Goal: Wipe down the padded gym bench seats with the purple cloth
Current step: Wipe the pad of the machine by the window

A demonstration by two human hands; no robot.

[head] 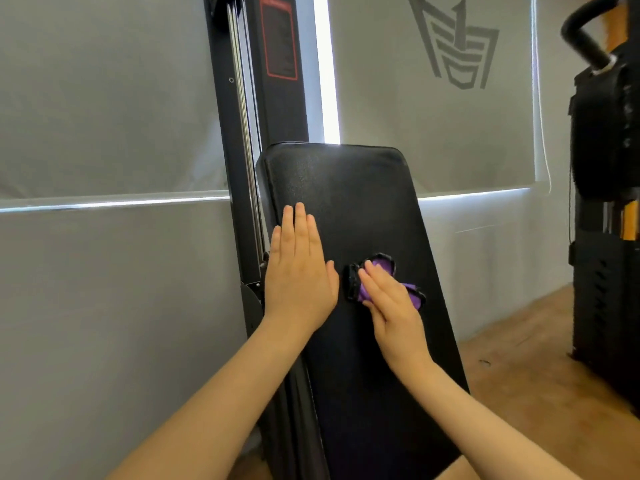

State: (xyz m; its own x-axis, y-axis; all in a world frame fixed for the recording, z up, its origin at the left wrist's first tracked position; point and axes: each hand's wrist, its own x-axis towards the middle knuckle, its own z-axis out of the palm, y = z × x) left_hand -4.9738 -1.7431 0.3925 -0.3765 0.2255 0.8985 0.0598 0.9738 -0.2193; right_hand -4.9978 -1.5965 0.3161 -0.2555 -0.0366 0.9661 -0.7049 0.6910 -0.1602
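A black padded bench pad point(349, 202) slopes upward in front of me, filling the middle of the view. My left hand point(299, 271) lies flat on its left side, fingers straight and together. My right hand point(391, 303) presses a crumpled purple cloth point(381, 268) with a dark edge against the pad's middle, fingers straight over it. Most of the cloth is hidden under that hand.
A black machine upright point(242, 133) with steel guide rods stands just left of the pad. Grey window blinds point(104, 98) cover the wall behind. Another black and orange machine point(606, 202) stands at the right on a wooden floor point(519, 358).
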